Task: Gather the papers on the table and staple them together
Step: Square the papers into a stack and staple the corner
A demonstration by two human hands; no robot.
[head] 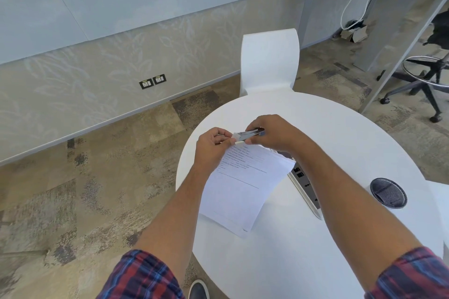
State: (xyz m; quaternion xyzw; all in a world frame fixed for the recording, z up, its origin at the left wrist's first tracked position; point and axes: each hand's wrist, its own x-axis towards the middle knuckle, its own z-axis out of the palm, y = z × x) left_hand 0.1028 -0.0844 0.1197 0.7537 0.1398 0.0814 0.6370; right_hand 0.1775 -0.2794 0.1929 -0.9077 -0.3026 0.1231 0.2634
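The papers [245, 184] lay as 1 gathered stack on the round white table [315, 250], their far corner lifted into the stapler [250, 134]. The right hand [274, 135] clenched around that 1 stapler; the left hand [212, 144] pinched the corner beside it. Stapling looked to be the step in hand, and next called for a firm squeeze. The sheet count could not be told. 1 laptop [305, 184] lay partly under the stack, 1 grommet [388, 193] nearby.

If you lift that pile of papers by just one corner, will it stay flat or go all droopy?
Probably droopy: the stack of papers looks thin, only a few sheets. It likely weighs little. The left hand pinches its top corner where the right hand holds the stapler, so unstapled sheets might slide apart.
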